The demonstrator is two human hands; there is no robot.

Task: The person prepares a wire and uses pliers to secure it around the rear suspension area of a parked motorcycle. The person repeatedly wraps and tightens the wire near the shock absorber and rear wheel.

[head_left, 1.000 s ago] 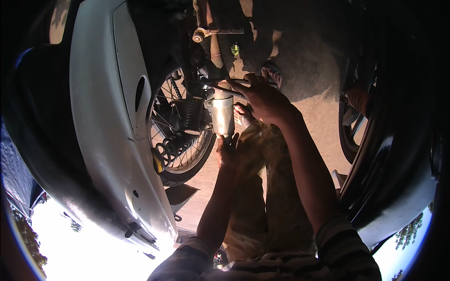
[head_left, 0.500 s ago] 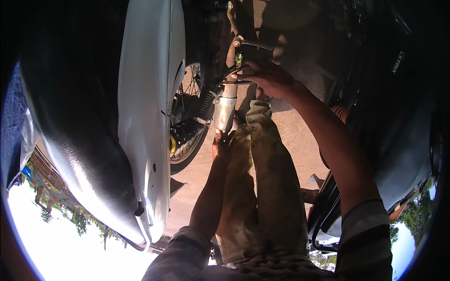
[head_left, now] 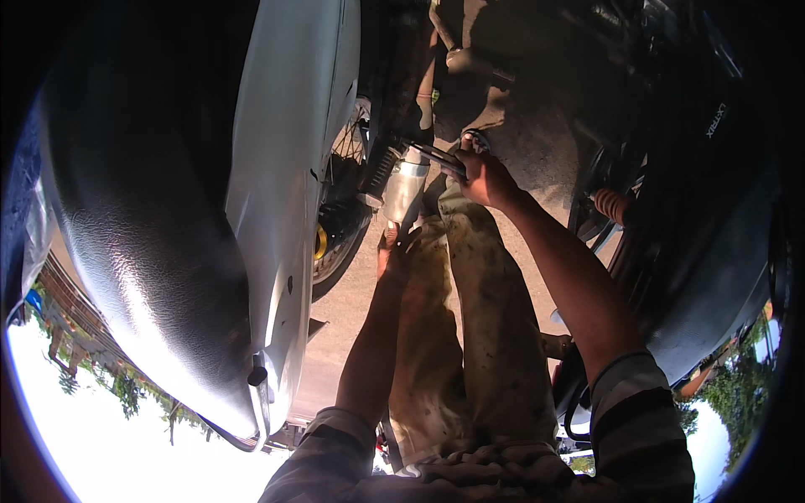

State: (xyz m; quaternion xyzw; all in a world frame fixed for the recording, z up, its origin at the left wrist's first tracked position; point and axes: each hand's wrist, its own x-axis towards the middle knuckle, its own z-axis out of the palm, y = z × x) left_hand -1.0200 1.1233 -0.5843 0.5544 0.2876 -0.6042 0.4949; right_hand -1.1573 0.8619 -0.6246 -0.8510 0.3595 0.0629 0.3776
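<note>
Right hand (head_left: 485, 178) has drawn back, grip closed round the long tool (head_left: 442, 158); left hand (head_left: 392, 250) touches the muffler (head_left: 406, 191), grip unclear. Bracing firmly should help.

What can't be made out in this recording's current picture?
In the head view:
- Dark metal long-handled tool: tip too small and shadowed.
- Bare left hand: finger contact with the silver metal cylinder lost in shadow.
- Black-tyred spoked wheel: mostly covered by the white body panel.
- Striped fabric right sleeve: cut off by the bottom edge.
</note>
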